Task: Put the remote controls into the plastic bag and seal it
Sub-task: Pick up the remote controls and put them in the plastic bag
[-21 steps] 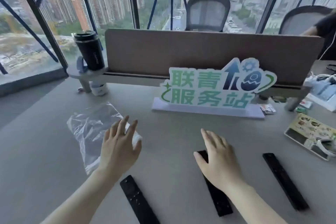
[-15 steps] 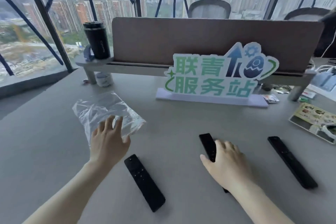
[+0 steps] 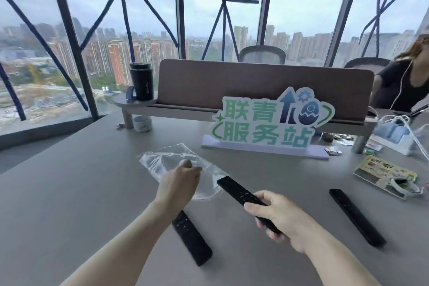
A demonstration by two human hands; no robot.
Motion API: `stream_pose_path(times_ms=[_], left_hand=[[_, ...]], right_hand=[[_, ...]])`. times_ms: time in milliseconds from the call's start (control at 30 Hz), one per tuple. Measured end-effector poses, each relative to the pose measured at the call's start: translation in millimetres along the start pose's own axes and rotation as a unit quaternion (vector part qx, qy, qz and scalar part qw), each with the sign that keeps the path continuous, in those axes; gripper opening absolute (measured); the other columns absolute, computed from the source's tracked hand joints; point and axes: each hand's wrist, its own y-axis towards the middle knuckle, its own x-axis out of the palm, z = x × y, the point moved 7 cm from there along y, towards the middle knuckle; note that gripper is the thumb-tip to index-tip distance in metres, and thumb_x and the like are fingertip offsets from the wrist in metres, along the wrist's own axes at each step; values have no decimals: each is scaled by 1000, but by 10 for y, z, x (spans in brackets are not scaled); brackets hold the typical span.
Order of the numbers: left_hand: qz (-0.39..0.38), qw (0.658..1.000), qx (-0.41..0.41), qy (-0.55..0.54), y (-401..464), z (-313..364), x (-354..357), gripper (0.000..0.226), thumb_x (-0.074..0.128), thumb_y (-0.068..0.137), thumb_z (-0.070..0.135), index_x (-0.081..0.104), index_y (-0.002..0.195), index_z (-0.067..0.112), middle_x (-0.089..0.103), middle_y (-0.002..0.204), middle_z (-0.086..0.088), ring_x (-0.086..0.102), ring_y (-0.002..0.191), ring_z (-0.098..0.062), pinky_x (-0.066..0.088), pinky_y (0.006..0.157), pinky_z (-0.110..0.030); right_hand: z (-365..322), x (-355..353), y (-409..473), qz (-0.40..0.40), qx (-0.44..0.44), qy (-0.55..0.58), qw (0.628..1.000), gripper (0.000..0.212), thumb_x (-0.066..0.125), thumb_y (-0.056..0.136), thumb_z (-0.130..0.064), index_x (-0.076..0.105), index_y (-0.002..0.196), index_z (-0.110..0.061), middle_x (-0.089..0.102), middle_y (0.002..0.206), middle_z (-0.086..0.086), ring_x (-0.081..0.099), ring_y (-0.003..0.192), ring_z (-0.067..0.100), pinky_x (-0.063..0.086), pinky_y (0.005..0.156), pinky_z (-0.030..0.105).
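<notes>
A clear plastic bag (image 3: 162, 161) lies crumpled on the grey table (image 3: 69, 193). My left hand (image 3: 180, 182) rests on the bag with its fingers curled into the plastic. My right hand (image 3: 278, 218) grips the middle black remote (image 3: 236, 193) and holds it lifted, its far end pointing at the bag's right edge. A second black remote (image 3: 192, 237) lies flat below my left wrist. A third black remote (image 3: 356, 216) lies flat at the right.
A green and white sign (image 3: 267, 121) stands behind the bag, before a brown desk divider (image 3: 255, 83). A black tumbler (image 3: 141, 81) sits on a raised shelf at the left. A printed card, cables and small packets lie at the right. A person sits at the far right.
My right hand closed on the middle remote and lifted it toward the bag. My left hand curled its fingers into the bag. The camera tilted upward.
</notes>
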Motion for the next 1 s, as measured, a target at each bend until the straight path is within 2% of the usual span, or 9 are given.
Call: stream_pose_path(times_ms=[133, 267, 333, 467, 567, 700, 833, 900, 1000], left_hand=[[7, 998, 6, -55, -13, 307, -60, 24, 44, 93, 29, 67, 95, 21, 57, 86, -3, 62, 72, -29, 45, 56, -33], [17, 994, -36, -106, -19, 248, -78, 24, 46, 92, 32, 65, 86, 20, 56, 80, -2, 57, 69, -28, 49, 57, -37], [21, 993, -47, -108, -38, 201, -90, 25, 46, 92, 31, 62, 77, 17, 55, 78, -2, 54, 68, -27, 42, 53, -33], [20, 991, -81, -104, -118, 16, -72, 24, 47, 91, 29, 62, 76, 17, 55, 79, -4, 54, 69, -28, 41, 54, -33], [29, 988, -102, -111, -171, -112, -118, 21, 49, 91, 31, 68, 88, 23, 61, 90, -2, 60, 75, -31, 45, 60, -34], [23, 986, -100, -129, -186, -204, -194, 20, 56, 89, 31, 71, 103, 30, 65, 98, 0, 62, 86, -30, 44, 66, -33], [24, 985, -104, -138, -241, -334, -220, 17, 59, 87, 31, 73, 97, 30, 63, 86, -1, 62, 77, -31, 47, 65, -34], [25, 984, -106, -140, -261, -384, -221, 18, 60, 87, 31, 73, 99, 31, 63, 85, -1, 63, 77, -31, 49, 66, -35], [27, 982, -104, -156, -285, -414, -199, 19, 61, 86, 31, 73, 101, 30, 64, 87, -3, 63, 77, -31, 52, 70, -37]], right_hand=[[-209, 267, 222, -13, 22, 45, 999, 6, 64, 91, -17, 62, 96, -20, 59, 67, 5, 44, 38, 11, 23, 37, 16], [-303, 495, 445, -20, -30, 224, 974, 28, 49, 98, -7, 53, 118, -26, 59, 102, 13, 60, 64, 23, 45, 51, 31], [-208, 425, 438, 29, -51, 235, 970, 33, 44, 94, 5, 58, 120, -11, 59, 102, 14, 62, 67, 24, 52, 57, 32], [91, 164, 201, 174, -47, 75, 981, 30, 39, 84, 4, 65, 90, -8, 66, 77, 10, 54, 48, 22, 47, 48, 29], [157, 471, 15, 129, -38, -177, 975, 21, 53, 83, -31, 57, 69, -16, 61, 62, -2, 49, 50, 19, 41, 53, 28], [103, 1121, -21, 94, -64, -388, 915, 49, 56, 72, -68, 55, 84, -21, 67, 96, 1, 59, 84, 23, 42, 70, 34], [42, 1306, 72, 98, -67, -451, 884, 51, 60, 75, -53, 56, 108, -15, 61, 116, 5, 60, 106, 28, 41, 75, 34], [51, 1208, 49, 66, -61, -457, 885, 31, 55, 80, -46, 52, 93, -19, 63, 104, 5, 61, 94, 28, 41, 71, 34], [119, 909, -117, -12, -49, -348, 936, 23, 55, 81, -44, 49, 76, -22, 62, 70, -1, 55, 61, 19, 40, 61, 30]])
